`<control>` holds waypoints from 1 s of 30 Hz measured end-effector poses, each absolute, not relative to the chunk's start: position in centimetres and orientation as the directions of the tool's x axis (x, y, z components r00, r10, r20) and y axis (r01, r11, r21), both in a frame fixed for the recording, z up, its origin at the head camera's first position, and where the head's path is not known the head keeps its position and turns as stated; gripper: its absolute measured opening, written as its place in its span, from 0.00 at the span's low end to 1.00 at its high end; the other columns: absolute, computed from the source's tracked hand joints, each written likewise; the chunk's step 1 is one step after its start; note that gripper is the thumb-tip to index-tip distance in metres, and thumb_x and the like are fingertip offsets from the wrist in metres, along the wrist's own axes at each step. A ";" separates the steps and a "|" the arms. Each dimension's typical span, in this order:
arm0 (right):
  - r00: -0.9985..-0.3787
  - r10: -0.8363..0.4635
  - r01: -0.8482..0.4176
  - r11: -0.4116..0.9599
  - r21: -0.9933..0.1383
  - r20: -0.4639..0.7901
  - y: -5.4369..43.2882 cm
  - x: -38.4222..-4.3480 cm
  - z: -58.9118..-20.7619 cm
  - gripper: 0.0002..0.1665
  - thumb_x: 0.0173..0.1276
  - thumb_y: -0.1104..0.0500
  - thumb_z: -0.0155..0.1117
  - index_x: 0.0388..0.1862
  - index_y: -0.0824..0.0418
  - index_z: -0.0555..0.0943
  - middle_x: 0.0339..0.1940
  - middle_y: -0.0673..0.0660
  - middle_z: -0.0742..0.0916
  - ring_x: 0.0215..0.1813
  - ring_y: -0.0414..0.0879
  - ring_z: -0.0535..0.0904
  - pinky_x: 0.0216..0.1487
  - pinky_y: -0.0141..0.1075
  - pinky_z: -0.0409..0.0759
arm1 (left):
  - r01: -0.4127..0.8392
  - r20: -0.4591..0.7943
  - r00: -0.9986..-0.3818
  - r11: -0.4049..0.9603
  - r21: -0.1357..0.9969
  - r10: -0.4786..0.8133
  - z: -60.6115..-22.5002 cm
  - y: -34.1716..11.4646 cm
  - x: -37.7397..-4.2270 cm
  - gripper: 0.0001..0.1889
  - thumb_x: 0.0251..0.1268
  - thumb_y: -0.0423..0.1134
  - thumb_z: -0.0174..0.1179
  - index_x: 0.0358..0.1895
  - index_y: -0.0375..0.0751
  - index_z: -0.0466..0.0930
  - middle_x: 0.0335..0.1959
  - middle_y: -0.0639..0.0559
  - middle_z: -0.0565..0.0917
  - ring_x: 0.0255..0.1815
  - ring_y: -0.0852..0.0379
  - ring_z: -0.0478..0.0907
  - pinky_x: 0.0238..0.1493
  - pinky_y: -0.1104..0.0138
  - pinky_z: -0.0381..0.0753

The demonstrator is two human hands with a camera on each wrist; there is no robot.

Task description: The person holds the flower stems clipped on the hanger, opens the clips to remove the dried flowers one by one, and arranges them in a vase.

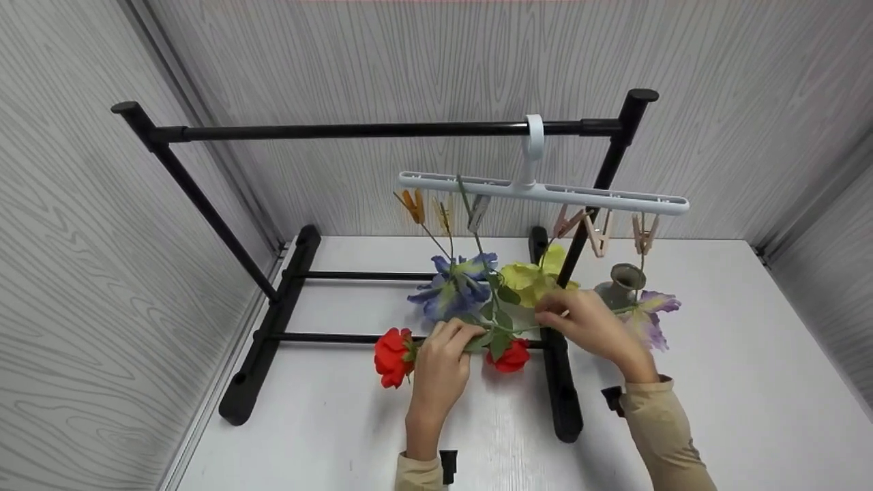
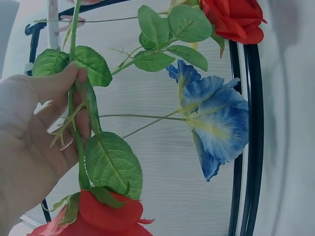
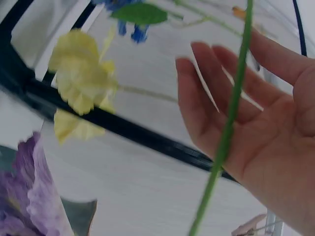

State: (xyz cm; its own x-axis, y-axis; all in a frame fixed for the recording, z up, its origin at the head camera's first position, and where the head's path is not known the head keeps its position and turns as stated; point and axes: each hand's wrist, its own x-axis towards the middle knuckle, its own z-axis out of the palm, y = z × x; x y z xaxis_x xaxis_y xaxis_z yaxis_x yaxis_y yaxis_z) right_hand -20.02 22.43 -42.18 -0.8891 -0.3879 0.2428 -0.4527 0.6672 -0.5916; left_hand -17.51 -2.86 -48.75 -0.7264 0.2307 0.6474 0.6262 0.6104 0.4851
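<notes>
My left hand pinches the leafy stem of a red rose just above its bloom, thumb against fingers. Farther along, the rose's green stem crosses in front of the palm of my right hand, whose thumb and forefinger pinch it; the other fingers are loosely spread. A second red rose hangs bloom down between the hands from a grey clothespin. Behind them hang a blue flower and a yellow flower. Right of my right hand hangs a purple flower.
A pale clip hanger hangs by its hook from a black rack. It carries several clothespins, among them an orange one and a beige one with no flower. A grey-green vase stands at the right on the white table.
</notes>
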 end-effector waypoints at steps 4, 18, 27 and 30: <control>-0.830 -0.509 -0.539 0.628 -0.561 0.228 21.1 -19.3 -42.4 0.06 0.71 0.70 0.67 0.40 0.65 0.90 0.34 0.54 0.90 0.35 0.43 0.83 0.38 0.41 0.83 | 0.654 0.695 -0.679 0.624 0.427 0.236 -49.0 -2.6 -17.7 0.21 0.54 0.14 0.60 0.42 0.43 0.90 0.36 0.52 0.84 0.39 0.53 0.79 0.45 0.61 0.84; -0.799 -0.549 -0.581 0.598 -0.552 0.246 19.8 -19.3 -43.3 0.15 0.64 0.78 0.65 0.36 0.60 0.90 0.31 0.52 0.88 0.32 0.39 0.79 0.35 0.37 0.79 | 0.651 0.738 -0.642 0.654 0.384 0.206 -49.9 -2.4 -18.4 0.18 0.58 0.16 0.61 0.40 0.43 0.90 0.37 0.52 0.85 0.40 0.51 0.81 0.43 0.57 0.81; -0.794 -0.580 -0.540 0.535 -0.650 0.182 19.5 -19.6 -44.2 0.13 0.62 0.77 0.68 0.38 0.63 0.89 0.31 0.52 0.89 0.34 0.41 0.83 0.36 0.38 0.83 | 0.665 0.793 -0.573 0.684 0.301 0.208 -50.4 -2.4 -18.9 0.21 0.51 0.13 0.62 0.37 0.45 0.90 0.37 0.53 0.85 0.44 0.52 0.81 0.53 0.52 0.78; -0.793 -0.599 -0.484 0.504 -0.716 0.115 19.5 -19.8 -44.8 0.07 0.63 0.74 0.70 0.38 0.65 0.87 0.30 0.52 0.88 0.33 0.40 0.84 0.36 0.37 0.83 | 0.675 0.798 -0.562 0.678 0.290 0.219 -50.6 -2.4 -19.1 0.21 0.51 0.13 0.61 0.36 0.45 0.89 0.38 0.53 0.86 0.46 0.51 0.81 0.56 0.51 0.78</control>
